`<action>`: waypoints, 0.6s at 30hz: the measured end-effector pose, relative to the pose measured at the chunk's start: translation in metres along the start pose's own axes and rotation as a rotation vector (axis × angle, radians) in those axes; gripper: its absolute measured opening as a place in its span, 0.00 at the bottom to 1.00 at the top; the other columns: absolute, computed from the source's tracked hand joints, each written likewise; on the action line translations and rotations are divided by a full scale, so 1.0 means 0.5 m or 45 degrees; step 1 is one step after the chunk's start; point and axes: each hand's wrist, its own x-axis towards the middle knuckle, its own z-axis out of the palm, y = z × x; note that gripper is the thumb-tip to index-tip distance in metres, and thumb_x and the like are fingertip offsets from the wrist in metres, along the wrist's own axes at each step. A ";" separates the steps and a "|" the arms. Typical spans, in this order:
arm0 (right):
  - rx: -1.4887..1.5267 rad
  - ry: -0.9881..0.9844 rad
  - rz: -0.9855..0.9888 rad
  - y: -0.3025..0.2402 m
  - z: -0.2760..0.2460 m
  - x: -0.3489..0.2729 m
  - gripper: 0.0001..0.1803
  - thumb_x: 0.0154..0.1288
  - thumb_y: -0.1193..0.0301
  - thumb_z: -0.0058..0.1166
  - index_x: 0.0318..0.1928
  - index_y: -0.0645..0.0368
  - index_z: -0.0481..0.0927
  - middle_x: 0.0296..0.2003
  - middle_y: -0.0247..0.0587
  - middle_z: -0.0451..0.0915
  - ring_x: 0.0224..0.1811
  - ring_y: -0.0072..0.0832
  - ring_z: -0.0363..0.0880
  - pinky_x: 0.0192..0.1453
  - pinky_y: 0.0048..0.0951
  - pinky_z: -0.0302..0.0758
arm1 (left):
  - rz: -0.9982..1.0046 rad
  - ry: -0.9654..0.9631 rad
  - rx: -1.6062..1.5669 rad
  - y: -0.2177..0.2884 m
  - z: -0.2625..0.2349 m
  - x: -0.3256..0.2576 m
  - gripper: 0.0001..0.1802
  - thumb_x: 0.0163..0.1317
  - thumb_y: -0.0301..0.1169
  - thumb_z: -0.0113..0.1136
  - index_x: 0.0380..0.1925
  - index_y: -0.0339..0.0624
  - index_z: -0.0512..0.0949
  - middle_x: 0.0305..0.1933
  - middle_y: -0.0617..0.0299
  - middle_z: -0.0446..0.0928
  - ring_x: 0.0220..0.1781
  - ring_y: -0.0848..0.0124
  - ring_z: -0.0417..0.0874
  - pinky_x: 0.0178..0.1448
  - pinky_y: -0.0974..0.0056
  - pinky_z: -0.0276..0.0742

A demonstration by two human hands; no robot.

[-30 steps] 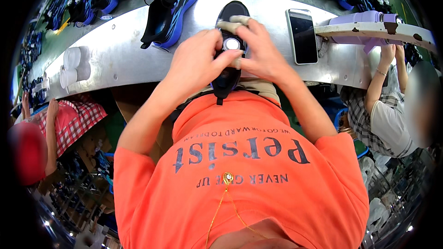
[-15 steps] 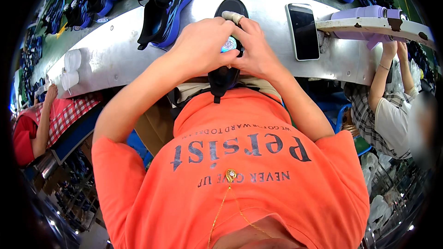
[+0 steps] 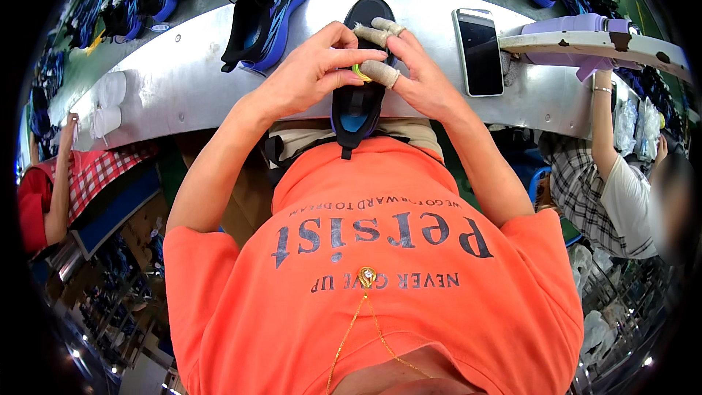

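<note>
A black shoe with a blue lining (image 3: 357, 111) stands toe-away on the edge of the metal bench (image 3: 168, 80), heel toward my chest. My left hand (image 3: 311, 69) and my right hand (image 3: 423, 79) close over its middle from either side. Their fingertips meet on a small yellow-green piece (image 3: 359, 73) at the shoe's opening. Several fingers of my right hand are wrapped in pale tape. The toe (image 3: 368, 9) shows beyond my fingers; the lacing area is hidden under them.
A second black and blue shoe (image 3: 267, 7) lies on the bench to the left, and a dark phone (image 3: 479, 51) to the right. A purple and white shelf (image 3: 585, 33) juts in at right. White rolls (image 3: 106, 106) lie at left. Co-workers sit left (image 3: 44, 197) and right (image 3: 614, 183).
My fingers have shifted on the shoe: a round pale thing seen under them earlier is gone from sight, and the yellow-green piece now shows. The co-worker at left has raised an arm.
</note>
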 end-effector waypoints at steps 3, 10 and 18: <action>0.055 -0.004 -0.024 -0.015 -0.005 -0.005 0.34 0.60 0.59 0.60 0.64 0.58 0.67 0.61 0.58 0.62 0.68 0.52 0.56 0.70 0.43 0.57 | -0.045 0.119 -0.037 0.007 -0.004 -0.015 0.24 0.57 0.21 0.58 0.55 0.48 0.77 0.45 0.61 0.69 0.45 0.70 0.72 0.48 0.70 0.71; -0.369 0.275 -0.083 -0.024 0.056 -0.024 0.40 0.49 0.79 0.56 0.66 0.59 0.61 0.59 0.61 0.64 0.64 0.56 0.61 0.67 0.43 0.62 | -0.199 1.099 -0.008 0.002 -0.016 -0.067 0.09 0.63 0.23 0.54 0.40 0.38 0.81 0.37 0.61 0.78 0.37 0.74 0.77 0.41 0.72 0.71; -0.449 0.827 -0.195 -0.035 -0.186 0.262 0.24 0.59 0.77 0.49 0.58 0.63 0.72 0.47 0.53 0.77 0.51 0.39 0.75 0.57 0.36 0.70 | -0.499 1.216 0.609 -0.140 -0.136 -0.049 0.19 0.59 0.34 0.59 0.49 0.38 0.78 0.45 0.55 0.79 0.43 0.60 0.80 0.48 0.61 0.75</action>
